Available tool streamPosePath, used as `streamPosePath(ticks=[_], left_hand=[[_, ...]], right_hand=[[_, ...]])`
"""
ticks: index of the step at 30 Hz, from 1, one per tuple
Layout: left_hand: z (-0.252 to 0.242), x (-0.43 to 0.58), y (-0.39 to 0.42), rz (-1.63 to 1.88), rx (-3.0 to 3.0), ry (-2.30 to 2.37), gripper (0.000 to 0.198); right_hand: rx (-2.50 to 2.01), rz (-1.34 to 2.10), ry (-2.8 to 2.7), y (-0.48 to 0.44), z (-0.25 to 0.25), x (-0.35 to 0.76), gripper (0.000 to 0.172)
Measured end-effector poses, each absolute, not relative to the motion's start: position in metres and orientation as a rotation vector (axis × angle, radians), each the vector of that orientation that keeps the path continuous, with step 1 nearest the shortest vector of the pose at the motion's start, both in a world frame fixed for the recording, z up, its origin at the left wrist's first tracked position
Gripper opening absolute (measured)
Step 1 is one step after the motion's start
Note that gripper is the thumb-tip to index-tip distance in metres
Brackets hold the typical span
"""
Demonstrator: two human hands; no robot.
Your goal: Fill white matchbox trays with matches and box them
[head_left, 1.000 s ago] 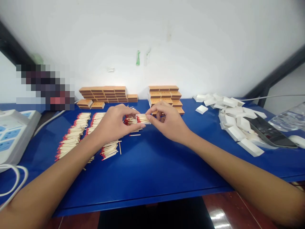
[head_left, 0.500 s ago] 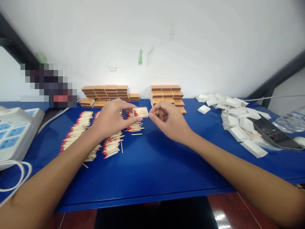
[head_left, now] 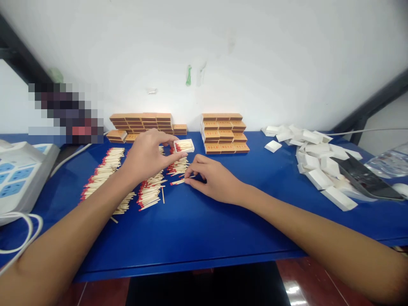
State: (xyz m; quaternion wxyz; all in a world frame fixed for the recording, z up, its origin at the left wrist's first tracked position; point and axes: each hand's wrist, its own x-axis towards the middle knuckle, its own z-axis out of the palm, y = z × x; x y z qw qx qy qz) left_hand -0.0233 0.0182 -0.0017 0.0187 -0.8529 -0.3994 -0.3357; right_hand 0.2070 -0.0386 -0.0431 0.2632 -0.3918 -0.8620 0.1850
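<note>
My left hand (head_left: 147,152) grips a small white matchbox tray (head_left: 191,146) between thumb and fingers, above the table. Red-tipped matches lie side by side inside it. Lower and to the right, my right hand (head_left: 218,178) has thumb and forefinger pinched on a few matches (head_left: 177,182), their red heads pointing left. Just behind those fingertips is a small heap of matches (head_left: 177,166), partly covered by my left hand and the tray. More rows of matches, such as the long one (head_left: 103,174) at the left, lie around and beneath my left forearm.
Orange matchboxes are stacked against the wall at left (head_left: 140,121) and right (head_left: 223,134). White trays (head_left: 318,157) lie heaped at the right beside a dark phone (head_left: 366,178). A power strip (head_left: 22,178) and white cable (head_left: 35,221) occupy the left of the blue table (head_left: 204,233).
My right hand has moved down and left from beside the tray to the near edge of the match heap, where it pinches matches. The tray has shifted slightly left and up.
</note>
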Motion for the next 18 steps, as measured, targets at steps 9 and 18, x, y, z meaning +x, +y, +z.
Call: streamPosePath(ticks=[9,18], left_hand=[[-0.003,-0.024,0.019,-1.028,-2.621,-1.204,0.032],[-0.004,-0.023,0.021,-1.037,-2.653,-1.177,0.036]], right_hand=[[-1.168,0.465,-2.393,-0.036,-0.032,0.221,0.003],[-1.073,0.463,-2.381,-0.037,-0.039,0.215,0.007]])
